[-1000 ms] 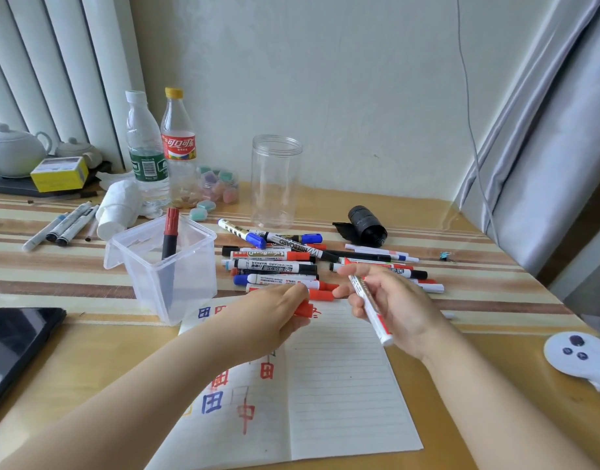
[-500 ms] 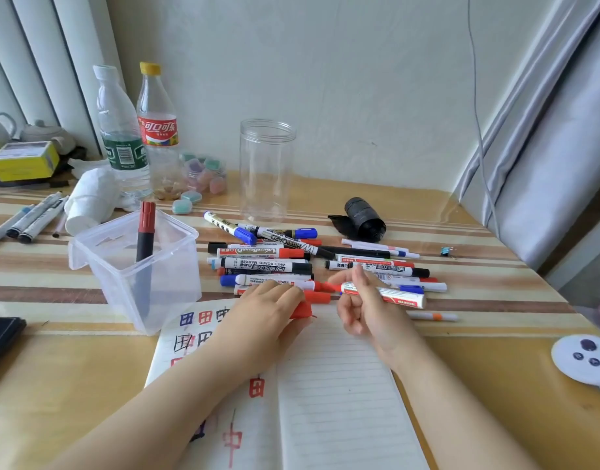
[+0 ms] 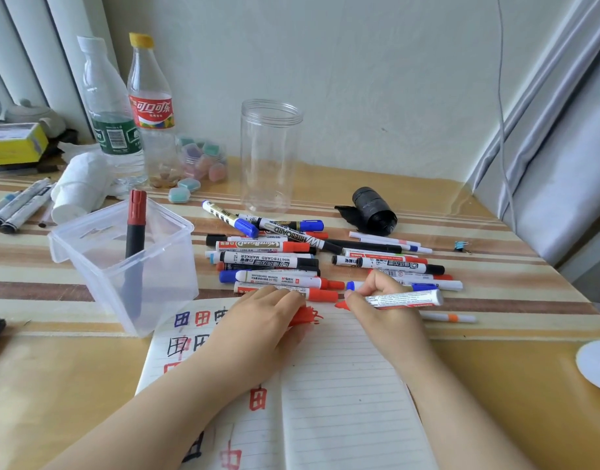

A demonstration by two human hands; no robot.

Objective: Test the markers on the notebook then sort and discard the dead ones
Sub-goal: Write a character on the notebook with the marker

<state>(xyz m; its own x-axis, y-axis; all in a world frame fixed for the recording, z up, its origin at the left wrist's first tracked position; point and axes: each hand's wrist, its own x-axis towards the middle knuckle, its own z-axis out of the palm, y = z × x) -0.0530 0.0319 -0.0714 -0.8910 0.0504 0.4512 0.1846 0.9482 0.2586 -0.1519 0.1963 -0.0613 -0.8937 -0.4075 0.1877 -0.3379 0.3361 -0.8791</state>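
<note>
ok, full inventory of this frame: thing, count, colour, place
notebook: 1, white lined, open, front centre
marker pile: many, red, blue, black caps, behind notebook
held marker: 1, white, red tip, in right hand
red cap: 1, in left hand
square tub: 1, clear, left
marker in tub: 1, black, dark red cap, upright
jar: 1, clear, back
bottles: 2, clear, back left
black roll: 1, right
left hand: on notebook
right hand: grips marker

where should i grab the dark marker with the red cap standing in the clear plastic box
Pinch the red cap from above. The dark marker leans nearly upright in the clear plastic box, and only the cap end clears the rim, so the walls block a side approach.
</note>
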